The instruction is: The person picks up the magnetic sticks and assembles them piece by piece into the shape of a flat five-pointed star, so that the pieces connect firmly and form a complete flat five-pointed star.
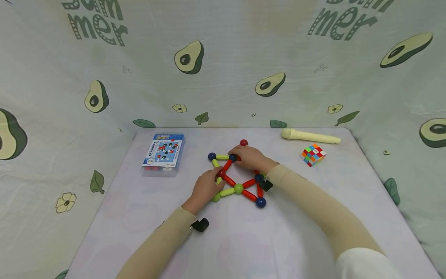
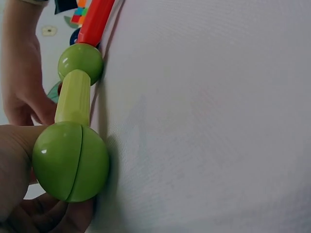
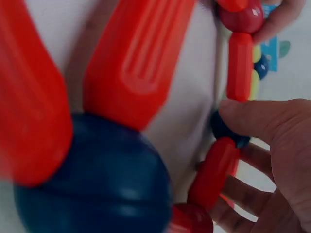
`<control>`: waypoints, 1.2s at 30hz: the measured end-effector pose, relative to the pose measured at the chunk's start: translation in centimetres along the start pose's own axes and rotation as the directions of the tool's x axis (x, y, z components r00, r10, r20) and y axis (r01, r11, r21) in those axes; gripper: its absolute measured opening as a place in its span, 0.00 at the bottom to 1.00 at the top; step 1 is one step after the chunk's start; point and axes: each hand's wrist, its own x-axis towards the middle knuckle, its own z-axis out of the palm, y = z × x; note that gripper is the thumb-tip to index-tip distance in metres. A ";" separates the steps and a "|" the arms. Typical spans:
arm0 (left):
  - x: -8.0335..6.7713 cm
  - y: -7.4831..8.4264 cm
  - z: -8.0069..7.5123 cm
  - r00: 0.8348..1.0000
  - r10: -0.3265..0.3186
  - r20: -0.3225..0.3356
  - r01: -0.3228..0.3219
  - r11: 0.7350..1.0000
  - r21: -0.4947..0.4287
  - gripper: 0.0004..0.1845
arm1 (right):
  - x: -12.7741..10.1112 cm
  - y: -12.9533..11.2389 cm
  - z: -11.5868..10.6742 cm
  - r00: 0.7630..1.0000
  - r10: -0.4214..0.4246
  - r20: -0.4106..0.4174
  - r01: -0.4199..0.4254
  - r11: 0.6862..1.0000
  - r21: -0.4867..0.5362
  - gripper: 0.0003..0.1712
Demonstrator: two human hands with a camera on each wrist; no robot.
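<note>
A ball-and-rod construction toy (image 1: 249, 194) lies on the table, made of red and yellow-green rods joined by dark blue, green and red balls. My left hand (image 1: 206, 188) grips its left side around a yellow-green rod, by the red ball (image 3: 243, 17) and a green ball (image 2: 71, 161). At the far side my right hand (image 1: 251, 158) pinches a dark blue ball (image 3: 223, 127) where red rods meet, thumb on the near face. Another dark blue ball (image 3: 97, 179) looms close to the right wrist camera. My right palm hides part of the toy in the head view.
A boxed set (image 1: 163, 155) with a molecule picture lies at the back left. Beyond my right hand sits a red ball (image 1: 244, 142). A puzzle cube (image 1: 313, 155) and a pale yellow stick with a rounded head (image 1: 310, 136) lie at the back right. Avocado-print cloth (image 1: 223, 100) hangs behind.
</note>
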 end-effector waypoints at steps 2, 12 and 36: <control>-0.1 0.1 0.1 1.000 0.000 0.001 0.000 1.000 -0.004 0.30 | 0.4 -0.2 0.3 1.000 -0.007 0.011 0.007 1.000 -0.005 0.25; -0.7 0.4 -0.2 1.000 0.022 0.013 -0.022 1.000 0.015 0.31 | 1.1 -0.6 0.3 0.999 -0.047 -0.011 0.047 0.998 0.049 0.22; -1.0 0.2 -0.3 0.996 0.077 0.043 -0.078 0.997 0.030 0.36 | 1.4 -0.7 0.7 0.996 -0.085 -0.017 0.086 0.995 0.058 0.23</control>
